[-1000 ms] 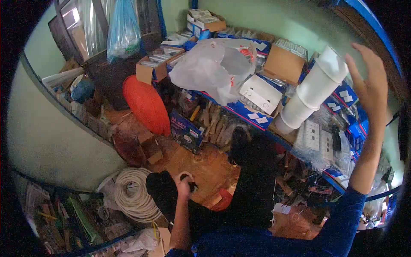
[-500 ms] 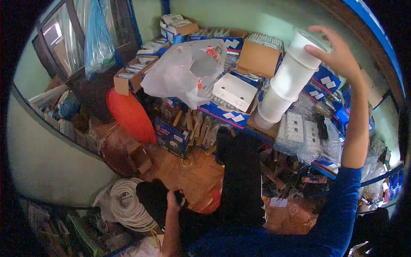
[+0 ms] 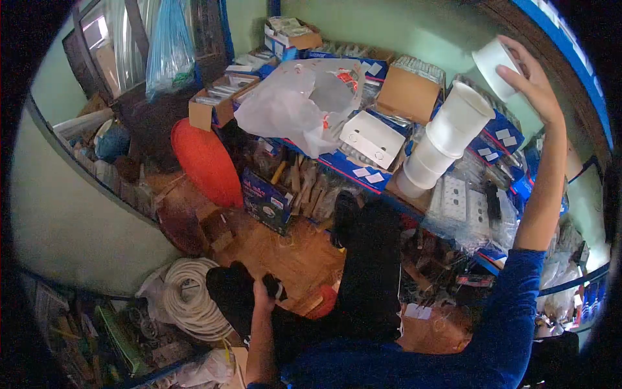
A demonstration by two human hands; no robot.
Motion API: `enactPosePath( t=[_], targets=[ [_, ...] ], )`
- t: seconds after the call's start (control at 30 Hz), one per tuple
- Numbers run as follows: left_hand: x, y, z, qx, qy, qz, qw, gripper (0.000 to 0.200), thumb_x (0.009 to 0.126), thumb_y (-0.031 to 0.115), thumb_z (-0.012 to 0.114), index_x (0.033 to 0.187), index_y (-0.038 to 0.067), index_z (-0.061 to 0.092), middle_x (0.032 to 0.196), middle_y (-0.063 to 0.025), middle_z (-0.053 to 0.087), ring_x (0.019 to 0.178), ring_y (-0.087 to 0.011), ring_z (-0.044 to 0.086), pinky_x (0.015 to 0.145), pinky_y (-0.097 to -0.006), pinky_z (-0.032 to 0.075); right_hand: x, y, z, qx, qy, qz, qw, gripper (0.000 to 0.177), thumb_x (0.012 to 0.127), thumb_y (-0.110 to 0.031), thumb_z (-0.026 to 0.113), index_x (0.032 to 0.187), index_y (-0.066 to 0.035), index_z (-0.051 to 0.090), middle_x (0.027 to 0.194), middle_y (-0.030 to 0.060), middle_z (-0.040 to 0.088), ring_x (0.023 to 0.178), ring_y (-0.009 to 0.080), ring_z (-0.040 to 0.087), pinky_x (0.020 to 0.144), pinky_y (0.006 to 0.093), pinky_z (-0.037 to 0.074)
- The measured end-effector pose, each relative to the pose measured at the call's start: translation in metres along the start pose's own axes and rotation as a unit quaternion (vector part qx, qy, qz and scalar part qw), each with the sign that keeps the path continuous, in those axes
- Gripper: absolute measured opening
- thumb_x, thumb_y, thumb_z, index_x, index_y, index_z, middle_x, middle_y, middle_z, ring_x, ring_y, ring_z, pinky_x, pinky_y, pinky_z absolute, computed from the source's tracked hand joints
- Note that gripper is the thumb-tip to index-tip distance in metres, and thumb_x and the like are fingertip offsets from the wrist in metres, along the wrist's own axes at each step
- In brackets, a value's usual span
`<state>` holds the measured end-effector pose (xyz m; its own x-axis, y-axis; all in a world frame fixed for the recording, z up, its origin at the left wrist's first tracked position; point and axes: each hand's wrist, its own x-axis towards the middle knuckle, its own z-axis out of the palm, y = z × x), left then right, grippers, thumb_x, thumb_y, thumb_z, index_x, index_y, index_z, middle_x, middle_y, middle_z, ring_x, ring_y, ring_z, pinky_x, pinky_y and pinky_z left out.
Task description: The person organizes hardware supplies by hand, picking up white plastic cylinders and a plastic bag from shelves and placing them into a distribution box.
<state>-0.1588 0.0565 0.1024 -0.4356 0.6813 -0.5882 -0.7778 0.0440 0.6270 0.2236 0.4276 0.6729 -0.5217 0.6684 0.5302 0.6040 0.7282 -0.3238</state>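
My right hand [image 3: 536, 84] grips a white flanged cylinder [image 3: 497, 67], fingers and thumb around its right side, tilted in the air. It is apart from a leaning stack of similar white cylinders [image 3: 447, 133], whose top one shows an open mouth. Low down beside my dark-clothed knee, my left hand [image 3: 264, 297] is closed around something dark; I cannot make out what it is. Close to the stack's foot lie white socket plates [image 3: 451, 201] in clear plastic.
Blue and brown cartons crowd the bench, among them an open brown box [image 3: 408, 94] and a white box [image 3: 374, 139]. A white plastic bag [image 3: 291, 107] covers several. On the floor side are a red oval panel [image 3: 206, 162] and a coil of white cable [image 3: 191, 298].
My right hand has lifted the top white cylinder off the stack, up and to the right. The view has shifted slightly. My left hand stays low by the knee.
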Motion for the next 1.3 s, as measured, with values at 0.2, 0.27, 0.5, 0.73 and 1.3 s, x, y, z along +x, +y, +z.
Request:
enactPosePath(
  t=[0.2,0.27,0.5,0.73,1.3],
  targets=[
    [0.008,0.005,0.014,-0.156,0.041,-0.031,0.986,0.046,0.092,0.051,0.044,0.093,0.008,0.059,0.074,-0.0105,0.061,0.059,-0.0278,0.059,0.052,-0.0413,0.049,-0.089,-0.068,0.048,-0.071,0.211,-0.151,0.963,0.089,0.076,-0.055,0.071,0.14,0.002,0.042,0.138,0.0167,0.049,0.127,0.0276,0.047,0.106,0.0397,0.036],
    [0.004,0.015,0.014,-0.151,-0.006,-0.04,0.988,0.046,0.093,0.052,0.045,0.092,0.009,0.059,0.073,-0.0094,0.061,0.059,-0.0272,0.059,0.052,-0.041,0.049,-0.125,-0.081,0.12,0.189,0.231,-0.073,0.952,0.108,0.07,-0.071,0.066,0.141,0.005,0.036,0.144,0.019,0.042,0.132,0.0307,0.042,0.11,0.0439,0.032],
    [-0.071,0.121,0.104,-0.099,0.031,0.172,0.98,0.039,0.091,0.048,0.051,0.089,0.01,0.061,0.068,-0.0045,0.06,0.049,-0.018,0.054,0.042,-0.0309,0.044,-0.179,-0.162,0.359,0.901,-0.007,0.26,0.346,0.072,0.088,-0.061,0.042,0.141,-0.012,0.042,0.137,0.0134,0.051,0.12,0.0369,0.053,0.097,0.0546,0.046],
    [-0.143,0.189,0.171,0.213,0.014,0.5,0.839,0.036,0.093,0.032,0.056,0.115,0.004,0.059,0.105,-0.0106,0.061,0.087,-0.0265,0.062,0.074,-0.037,0.051,-0.237,-0.205,0.437,0.881,-0.151,0.332,0.301,0.063,0.097,-0.054,0.033,0.142,-0.011,0.041,0.142,0.0097,0.048,0.13,0.0271,0.046,0.11,0.0433,0.034],
    [-0.131,0.161,0.196,0.771,-0.124,0.37,0.503,0.038,0.069,0.002,0.066,0.106,0.002,0.058,0.098,-0.0168,0.061,0.097,-0.0399,0.056,0.081,-0.0445,0.046,-0.244,-0.186,0.438,0.854,-0.183,0.25,0.418,0.073,0.091,-0.052,0.044,0.142,0.0,0.035,0.148,0.0149,0.039,0.134,0.0272,0.041,0.112,0.0399,0.031]
  ],
)
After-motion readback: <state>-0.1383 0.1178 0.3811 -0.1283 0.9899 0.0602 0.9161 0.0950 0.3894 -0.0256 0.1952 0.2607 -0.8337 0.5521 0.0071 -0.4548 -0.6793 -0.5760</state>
